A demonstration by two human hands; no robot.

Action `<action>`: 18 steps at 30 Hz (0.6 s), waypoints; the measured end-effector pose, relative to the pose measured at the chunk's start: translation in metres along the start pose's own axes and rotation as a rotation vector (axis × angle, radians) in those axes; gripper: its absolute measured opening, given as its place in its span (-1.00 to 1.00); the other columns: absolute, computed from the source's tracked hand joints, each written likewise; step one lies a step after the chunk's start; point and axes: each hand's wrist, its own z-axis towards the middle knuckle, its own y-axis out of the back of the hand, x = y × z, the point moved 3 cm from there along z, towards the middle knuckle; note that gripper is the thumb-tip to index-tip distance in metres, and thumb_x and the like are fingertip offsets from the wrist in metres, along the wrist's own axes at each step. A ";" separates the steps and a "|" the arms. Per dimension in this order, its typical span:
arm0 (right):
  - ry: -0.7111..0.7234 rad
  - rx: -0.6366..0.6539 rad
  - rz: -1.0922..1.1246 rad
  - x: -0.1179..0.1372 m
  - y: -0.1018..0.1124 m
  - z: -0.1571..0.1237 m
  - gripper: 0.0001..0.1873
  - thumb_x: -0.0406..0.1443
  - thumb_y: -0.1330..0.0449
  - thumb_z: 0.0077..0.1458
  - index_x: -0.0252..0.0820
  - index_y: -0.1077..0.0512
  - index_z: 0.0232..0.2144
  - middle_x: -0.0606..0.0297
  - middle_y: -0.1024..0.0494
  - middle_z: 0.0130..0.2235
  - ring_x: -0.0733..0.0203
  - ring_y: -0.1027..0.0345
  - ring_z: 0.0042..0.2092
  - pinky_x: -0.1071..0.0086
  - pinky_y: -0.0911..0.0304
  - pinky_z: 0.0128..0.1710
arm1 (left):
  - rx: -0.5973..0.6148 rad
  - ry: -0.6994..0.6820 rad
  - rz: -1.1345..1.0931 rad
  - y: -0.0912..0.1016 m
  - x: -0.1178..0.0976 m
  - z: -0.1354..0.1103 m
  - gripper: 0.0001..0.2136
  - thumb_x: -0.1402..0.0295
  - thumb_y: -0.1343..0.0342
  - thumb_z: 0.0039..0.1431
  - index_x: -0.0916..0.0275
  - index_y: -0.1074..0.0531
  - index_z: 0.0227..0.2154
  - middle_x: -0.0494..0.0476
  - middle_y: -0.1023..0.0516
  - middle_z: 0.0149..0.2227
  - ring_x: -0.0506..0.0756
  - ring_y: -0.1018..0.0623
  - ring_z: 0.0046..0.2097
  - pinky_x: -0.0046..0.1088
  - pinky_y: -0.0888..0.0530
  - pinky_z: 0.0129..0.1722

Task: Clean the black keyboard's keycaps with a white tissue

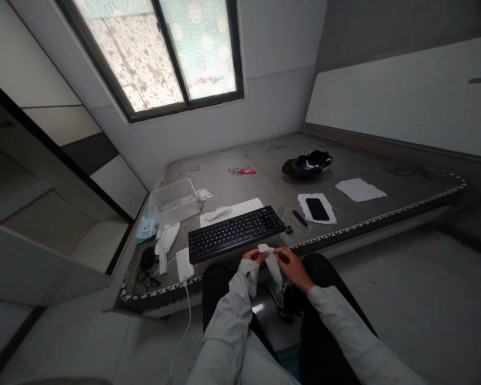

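A crumpled white tissue [273, 267] hangs between my two hands, just in front of the mattress edge and above my lap. My left hand [255, 258] is closed on its upper left side, with the fingertips partly hidden. From the other side my right hand [293, 266] pinches the tissue. Just beyond them a black keyboard [236, 232] lies at a slant, with a few small black keycaps [289, 230] loose by its right end. A dark pen-like tool [300, 218] rests farther right. Behind the keyboard, another crumpled tissue [218, 213] sits on a white sheet [246, 206].
A phone [316, 209] lies on white paper, beside another torn sheet [361, 189]. Farther back are a black cap [308, 164] and a red packet [244, 171]. At left stand a clear plastic bin [175, 203], a blue mask [145, 229], a mouse [147, 258] and a white power strip [185, 266].
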 end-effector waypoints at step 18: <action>-0.177 0.013 0.127 -0.003 -0.003 0.001 -0.63 -0.07 -0.26 -0.05 -0.19 -0.55 -0.26 0.18 -0.61 -0.26 0.07 -0.46 -0.22 0.25 -0.34 -0.16 | -0.001 -0.063 0.032 -0.002 0.001 -0.004 -0.57 0.08 -0.38 -0.25 0.25 -0.45 -0.36 0.08 -0.54 -0.44 0.04 -0.50 -0.43 -0.48 -0.42 -0.41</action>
